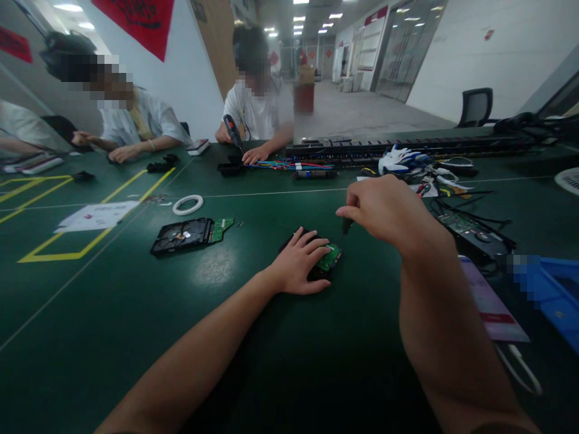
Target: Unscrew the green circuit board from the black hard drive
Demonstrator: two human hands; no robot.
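On the green table, a black hard drive with a green circuit board (332,258) lies under my left hand (302,263). That hand presses flat on it with the fingers spread and covers much of its body. My right hand (377,208) is closed around the handle of a screwdriver (347,226). The screwdriver points down at the right edge of the circuit board; I cannot tell whether its tip touches. Further left lies a second hard drive (183,235), its green board sticking out at the right end, with a few tiny screws (240,224) beside it.
A white ring (187,205) and paper sheets (97,216) lie to the left. At right are another hard drive (482,235), a blue bin (554,289) and gloves (400,160). Across the table, a co-worker holds a power screwdriver (233,129) near coloured wires; others sit left.
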